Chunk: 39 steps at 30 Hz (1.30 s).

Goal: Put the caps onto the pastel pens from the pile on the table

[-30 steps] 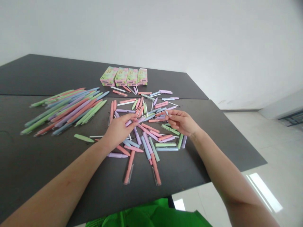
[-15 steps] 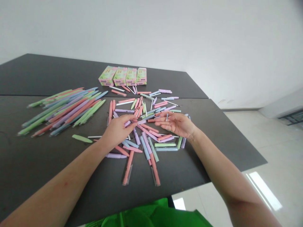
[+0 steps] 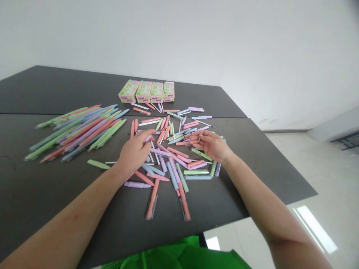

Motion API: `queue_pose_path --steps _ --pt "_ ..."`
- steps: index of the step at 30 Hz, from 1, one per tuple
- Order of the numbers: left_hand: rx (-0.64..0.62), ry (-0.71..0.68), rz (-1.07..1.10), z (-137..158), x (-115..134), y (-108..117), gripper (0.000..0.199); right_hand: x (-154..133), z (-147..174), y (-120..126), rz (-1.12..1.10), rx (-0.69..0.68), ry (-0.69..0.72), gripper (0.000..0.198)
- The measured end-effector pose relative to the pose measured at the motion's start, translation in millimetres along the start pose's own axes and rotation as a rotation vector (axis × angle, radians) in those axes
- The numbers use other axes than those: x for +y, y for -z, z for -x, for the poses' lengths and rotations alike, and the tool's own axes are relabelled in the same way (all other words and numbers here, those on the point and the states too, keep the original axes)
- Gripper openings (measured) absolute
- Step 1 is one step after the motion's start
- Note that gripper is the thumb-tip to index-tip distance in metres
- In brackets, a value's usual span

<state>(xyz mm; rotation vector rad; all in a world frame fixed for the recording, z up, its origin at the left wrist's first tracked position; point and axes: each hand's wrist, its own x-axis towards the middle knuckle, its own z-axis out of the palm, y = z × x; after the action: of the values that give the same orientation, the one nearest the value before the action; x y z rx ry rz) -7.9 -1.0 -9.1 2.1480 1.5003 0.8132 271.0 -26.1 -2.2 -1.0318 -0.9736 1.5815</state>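
Observation:
My left hand (image 3: 135, 151) is closed on a short purple pen part (image 3: 147, 139), which shows between the thumb and fingers. Just beyond the thumb lies another purple pen piece (image 3: 159, 152). Over the right side of the scatter, my right hand (image 3: 211, 145) is turned partly palm-up, its fingers curled around a small blue pen part (image 3: 199, 138). Between and below both hands are loose pen barrels, caps and thin white refills. Among them are a red pen (image 3: 153, 200) and a green barrel (image 3: 196, 172).
Several green and pink boxes (image 3: 144, 91) stand in a row at the back. To the left lies a pile of long coloured pens (image 3: 81, 130). A single green piece (image 3: 98, 164) rests apart on the dark table (image 3: 50, 209). The table's edge (image 3: 283, 157) slants away on the right.
My left hand has shifted slightly left and up, and a purple piece that was at its fingertips now lies by the thumb. My right hand's fingers have curled in more.

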Motion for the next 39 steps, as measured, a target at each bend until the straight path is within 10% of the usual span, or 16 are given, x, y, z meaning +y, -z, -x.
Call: queue_pose_path --steps 18,26,39 --pt "0.023 -0.087 -0.08 -2.4 -6.8 -8.2 0.045 4.6 -0.7 -6.6 0.157 -0.006 0.211 0.018" --pt "0.014 -0.083 -0.073 -2.2 -5.4 -8.4 0.05 -23.0 -6.7 12.1 0.178 0.284 0.258 0.014" --pt "0.009 -0.119 -0.037 -1.8 -10.8 -10.3 0.041 -41.6 -49.1 21.5 1.32 0.273 0.226 0.032"
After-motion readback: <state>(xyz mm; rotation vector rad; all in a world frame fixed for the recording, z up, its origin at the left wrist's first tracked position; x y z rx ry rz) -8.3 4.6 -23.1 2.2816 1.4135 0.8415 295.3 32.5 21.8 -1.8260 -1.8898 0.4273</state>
